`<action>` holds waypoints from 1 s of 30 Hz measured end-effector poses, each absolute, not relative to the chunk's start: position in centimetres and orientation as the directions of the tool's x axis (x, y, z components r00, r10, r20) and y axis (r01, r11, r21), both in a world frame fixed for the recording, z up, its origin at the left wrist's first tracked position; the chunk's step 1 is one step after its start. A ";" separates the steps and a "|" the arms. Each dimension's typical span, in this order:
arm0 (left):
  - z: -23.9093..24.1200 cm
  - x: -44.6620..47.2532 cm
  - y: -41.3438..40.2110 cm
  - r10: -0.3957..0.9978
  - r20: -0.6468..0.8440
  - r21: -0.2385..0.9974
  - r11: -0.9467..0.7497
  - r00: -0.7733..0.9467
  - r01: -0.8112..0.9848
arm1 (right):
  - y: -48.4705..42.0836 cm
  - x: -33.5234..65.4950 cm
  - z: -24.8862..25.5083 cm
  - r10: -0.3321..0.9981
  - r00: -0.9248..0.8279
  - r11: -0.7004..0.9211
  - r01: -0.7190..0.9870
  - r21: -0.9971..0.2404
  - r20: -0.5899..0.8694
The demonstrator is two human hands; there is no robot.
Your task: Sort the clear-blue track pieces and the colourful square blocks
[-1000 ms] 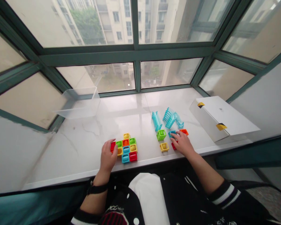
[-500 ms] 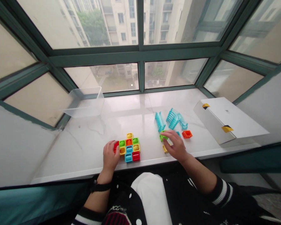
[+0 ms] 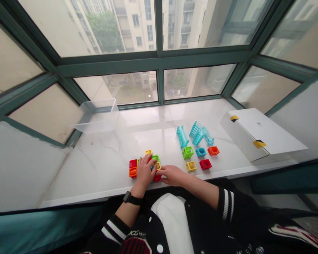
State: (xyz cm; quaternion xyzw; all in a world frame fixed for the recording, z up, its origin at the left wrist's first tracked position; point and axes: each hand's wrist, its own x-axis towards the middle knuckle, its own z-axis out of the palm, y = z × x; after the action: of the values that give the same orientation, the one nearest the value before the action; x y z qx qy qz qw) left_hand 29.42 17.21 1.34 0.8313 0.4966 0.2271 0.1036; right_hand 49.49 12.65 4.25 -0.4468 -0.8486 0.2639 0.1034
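A cluster of joined coloured cube blocks [image 3: 134, 168] lies near the front edge of the white sill. My left hand [image 3: 144, 172] rests on top of the cluster with fingers spread over it, hiding its middle. My right hand [image 3: 171, 175] presses against the cluster's right side, fingers curled toward a red block; what they grip is hidden. Loose cubes sit to the right: green [image 3: 188, 152], blue [image 3: 200, 152], orange [image 3: 213, 150], yellow [image 3: 191, 166] and red [image 3: 205, 164].
Turquoise ribbed track pieces [image 3: 196, 133] lie behind the loose cubes. A white cardboard box [image 3: 262, 135] stands at the right. A clear plastic tub [image 3: 98, 115] sits at the back left by the window. The marble sill [image 3: 100, 158] ends just before my lap.
My right hand left the loose cubes and moved left to the cluster's right side. My left hand shifted from the cluster's left edge onto its top. An orange cube now sits at the cluster's left.
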 end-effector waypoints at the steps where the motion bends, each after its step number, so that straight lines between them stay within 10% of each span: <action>1: 1.3 29.4 17.2 0.873 0.275 0.396 -0.485 0.403 0.780 | 12.6 49.6 4.2 0.814 -0.578 0.459 0.702 -0.545 -0.060; 16: 1.1 29.5 17.3 0.874 0.278 0.382 -0.481 0.398 0.789 | 12.4 50.1 4.8 0.871 -0.476 0.337 0.760 -0.555 -0.124; 30: 3.5 29.5 17.5 0.865 0.300 0.544 -0.502 0.403 0.672 | 12.0 54.9 9.7 0.954 -0.217 0.247 0.179 -0.952 0.206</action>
State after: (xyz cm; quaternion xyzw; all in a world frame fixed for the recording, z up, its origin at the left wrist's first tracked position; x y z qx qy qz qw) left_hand 29.54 17.50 3.46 0.8199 0.4687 0.2808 0.1711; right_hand 54.91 11.95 9.70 -0.4363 -0.6496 0.4317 0.4487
